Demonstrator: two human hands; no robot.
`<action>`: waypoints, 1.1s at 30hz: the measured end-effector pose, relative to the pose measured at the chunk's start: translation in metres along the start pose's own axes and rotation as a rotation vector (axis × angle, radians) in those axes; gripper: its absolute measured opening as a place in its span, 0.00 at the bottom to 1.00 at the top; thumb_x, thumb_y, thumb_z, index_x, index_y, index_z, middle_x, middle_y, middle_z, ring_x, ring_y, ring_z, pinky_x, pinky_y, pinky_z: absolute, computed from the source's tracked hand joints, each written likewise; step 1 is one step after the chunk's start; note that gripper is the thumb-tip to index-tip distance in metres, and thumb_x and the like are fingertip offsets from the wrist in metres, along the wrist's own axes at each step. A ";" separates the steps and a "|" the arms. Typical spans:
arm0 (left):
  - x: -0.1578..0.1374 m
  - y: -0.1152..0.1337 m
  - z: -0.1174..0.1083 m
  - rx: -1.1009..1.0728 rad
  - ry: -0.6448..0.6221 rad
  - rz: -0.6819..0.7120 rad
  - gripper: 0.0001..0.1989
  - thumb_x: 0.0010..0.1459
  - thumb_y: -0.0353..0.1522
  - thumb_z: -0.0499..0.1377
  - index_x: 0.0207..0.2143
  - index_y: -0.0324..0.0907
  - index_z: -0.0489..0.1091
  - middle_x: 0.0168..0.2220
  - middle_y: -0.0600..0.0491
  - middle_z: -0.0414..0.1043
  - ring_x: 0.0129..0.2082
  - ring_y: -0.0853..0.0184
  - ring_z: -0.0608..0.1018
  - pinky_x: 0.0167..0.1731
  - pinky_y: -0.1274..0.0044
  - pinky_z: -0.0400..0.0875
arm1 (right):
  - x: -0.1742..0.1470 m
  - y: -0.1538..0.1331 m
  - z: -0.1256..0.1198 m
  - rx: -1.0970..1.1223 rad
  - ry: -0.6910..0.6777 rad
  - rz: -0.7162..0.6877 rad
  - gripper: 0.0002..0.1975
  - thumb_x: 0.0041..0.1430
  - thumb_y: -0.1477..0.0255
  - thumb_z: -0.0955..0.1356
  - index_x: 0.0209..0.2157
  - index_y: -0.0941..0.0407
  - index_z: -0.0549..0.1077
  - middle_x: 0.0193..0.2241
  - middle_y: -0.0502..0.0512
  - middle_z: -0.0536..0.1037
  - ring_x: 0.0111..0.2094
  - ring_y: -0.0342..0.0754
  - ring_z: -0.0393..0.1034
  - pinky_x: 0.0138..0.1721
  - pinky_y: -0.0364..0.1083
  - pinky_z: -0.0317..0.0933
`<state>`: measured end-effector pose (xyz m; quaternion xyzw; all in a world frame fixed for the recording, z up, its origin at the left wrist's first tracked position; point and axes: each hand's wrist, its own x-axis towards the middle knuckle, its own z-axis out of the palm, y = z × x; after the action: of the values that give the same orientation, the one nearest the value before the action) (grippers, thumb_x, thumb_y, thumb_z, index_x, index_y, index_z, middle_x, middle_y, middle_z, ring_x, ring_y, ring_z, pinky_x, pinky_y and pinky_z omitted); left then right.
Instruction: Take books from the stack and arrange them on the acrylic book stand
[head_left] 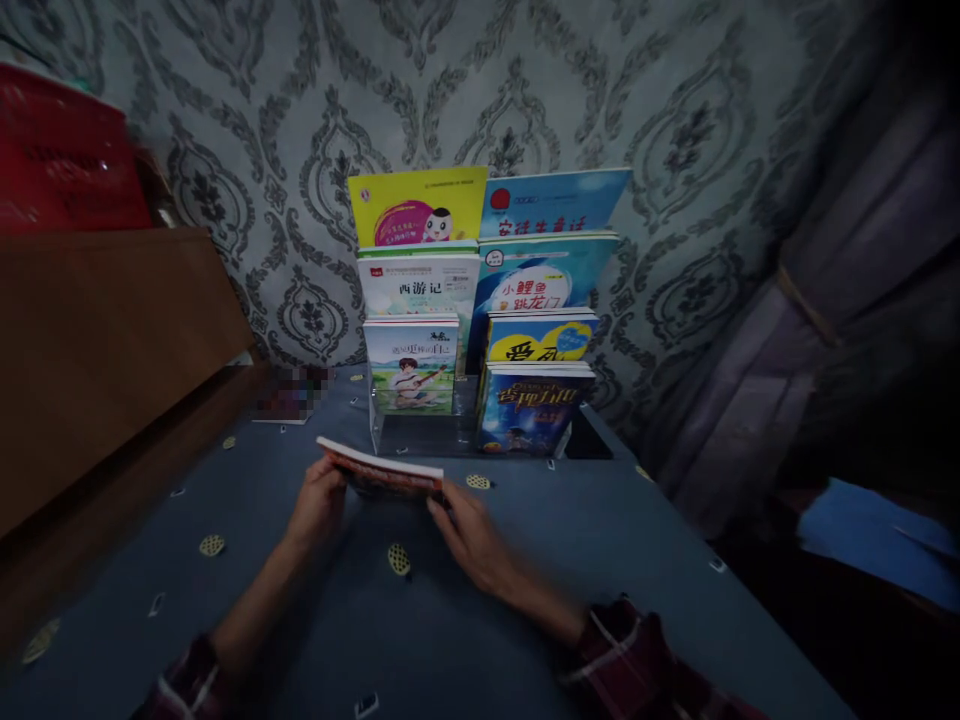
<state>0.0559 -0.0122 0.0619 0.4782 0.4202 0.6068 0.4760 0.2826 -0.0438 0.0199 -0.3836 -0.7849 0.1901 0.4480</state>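
Observation:
A thin book (382, 478) with a reddish-brown cover is tilted between my two hands, its white page edge facing up. My left hand (319, 500) is closed on its left end. Fingers and thumb of my right hand (472, 535) pinch the right end. Just beyond stands a clear stepped book rack (420, 435), with books in two columns. At its front are a book with a guitar player on the cover (416, 370) and a dark blue book (532, 410). Behind them rise a white book (420, 285), a yellow book (420, 205) and several blue ones.
Another book (289, 395), partly blurred out, lies on the blue patterned tablecloth (247, 520) left of the rack. A brown wooden cabinet (112, 350) with a red box (71, 150) on top borders the left side. Patterned wallpaper is behind; a purple curtain (787, 330) hangs at right.

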 end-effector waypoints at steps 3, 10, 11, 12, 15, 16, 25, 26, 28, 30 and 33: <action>-0.005 -0.011 0.001 0.037 -0.032 0.013 0.05 0.36 0.30 0.56 0.22 0.42 0.67 0.23 0.55 0.66 0.27 0.67 0.68 0.31 0.75 0.66 | -0.011 0.004 0.009 0.002 -0.010 -0.037 0.09 0.73 0.70 0.58 0.39 0.51 0.68 0.35 0.56 0.76 0.37 0.52 0.72 0.40 0.50 0.70; -0.012 -0.028 -0.004 0.126 -0.101 -0.072 0.06 0.44 0.36 0.61 0.24 0.43 0.71 0.26 0.52 0.71 0.31 0.63 0.72 0.33 0.74 0.66 | -0.017 0.007 0.011 0.087 -0.031 0.015 0.11 0.74 0.69 0.58 0.49 0.51 0.70 0.42 0.58 0.77 0.44 0.52 0.73 0.48 0.53 0.71; -0.013 -0.030 -0.005 0.112 -0.119 -0.084 0.07 0.45 0.37 0.62 0.24 0.43 0.71 0.27 0.52 0.73 0.31 0.63 0.72 0.33 0.74 0.66 | -0.017 0.008 0.011 0.096 -0.035 0.018 0.11 0.74 0.69 0.58 0.50 0.51 0.70 0.43 0.58 0.77 0.45 0.53 0.74 0.49 0.53 0.71; -0.013 -0.032 -0.006 0.097 -0.131 -0.088 0.08 0.46 0.38 0.63 0.25 0.42 0.72 0.28 0.51 0.74 0.31 0.63 0.72 0.33 0.74 0.66 | -0.017 0.009 0.010 0.102 -0.039 0.023 0.12 0.74 0.69 0.58 0.50 0.51 0.70 0.43 0.58 0.77 0.45 0.53 0.74 0.49 0.53 0.71; -0.013 -0.038 -0.010 0.072 -0.163 -0.060 0.13 0.50 0.42 0.65 0.27 0.42 0.74 0.29 0.51 0.75 0.31 0.63 0.73 0.33 0.75 0.66 | -0.018 0.011 0.009 0.107 -0.050 0.047 0.13 0.73 0.68 0.59 0.52 0.51 0.70 0.44 0.59 0.78 0.47 0.54 0.75 0.51 0.54 0.72; -0.013 -0.041 -0.012 0.066 -0.173 -0.048 0.14 0.52 0.44 0.66 0.27 0.42 0.74 0.29 0.51 0.75 0.31 0.63 0.74 0.34 0.74 0.67 | -0.018 0.012 0.009 0.107 -0.050 0.050 0.13 0.73 0.68 0.59 0.53 0.51 0.70 0.44 0.59 0.78 0.48 0.54 0.75 0.51 0.54 0.72; -0.015 -0.048 -0.020 0.138 -0.221 -0.003 0.22 0.54 0.53 0.65 0.36 0.43 0.74 0.33 0.50 0.76 0.34 0.62 0.76 0.37 0.74 0.69 | -0.027 0.019 0.008 0.088 0.013 0.100 0.17 0.73 0.69 0.60 0.60 0.49 0.67 0.53 0.58 0.79 0.54 0.52 0.76 0.55 0.52 0.72; -0.016 -0.046 -0.019 0.157 -0.221 0.002 0.23 0.55 0.53 0.64 0.37 0.43 0.73 0.33 0.50 0.76 0.35 0.62 0.76 0.37 0.74 0.70 | -0.028 0.020 0.008 0.083 0.024 0.095 0.17 0.73 0.70 0.60 0.60 0.48 0.67 0.53 0.57 0.79 0.54 0.51 0.76 0.55 0.51 0.72; -0.019 -0.040 -0.016 0.209 -0.210 0.033 0.22 0.56 0.53 0.62 0.37 0.44 0.73 0.34 0.50 0.77 0.35 0.61 0.77 0.38 0.73 0.71 | -0.028 0.022 0.007 0.070 0.042 0.052 0.18 0.73 0.71 0.59 0.60 0.49 0.67 0.53 0.57 0.79 0.53 0.51 0.76 0.55 0.51 0.72; -0.020 -0.034 -0.014 0.281 -0.195 0.077 0.21 0.58 0.52 0.61 0.37 0.44 0.73 0.35 0.51 0.77 0.36 0.60 0.78 0.38 0.72 0.72 | -0.025 0.023 0.004 0.061 0.068 -0.022 0.18 0.73 0.72 0.59 0.60 0.50 0.68 0.52 0.59 0.79 0.53 0.52 0.76 0.55 0.51 0.72; -0.019 -0.028 -0.013 0.356 -0.174 0.137 0.18 0.57 0.48 0.63 0.38 0.44 0.75 0.37 0.51 0.78 0.38 0.59 0.79 0.39 0.71 0.74 | -0.016 0.022 -0.001 0.051 0.106 -0.152 0.20 0.72 0.73 0.60 0.62 0.51 0.67 0.53 0.61 0.78 0.55 0.54 0.75 0.57 0.55 0.71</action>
<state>0.0493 -0.0260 0.0289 0.6327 0.4448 0.5102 0.3762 0.2974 -0.0428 -0.0030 -0.3210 -0.7818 0.1548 0.5116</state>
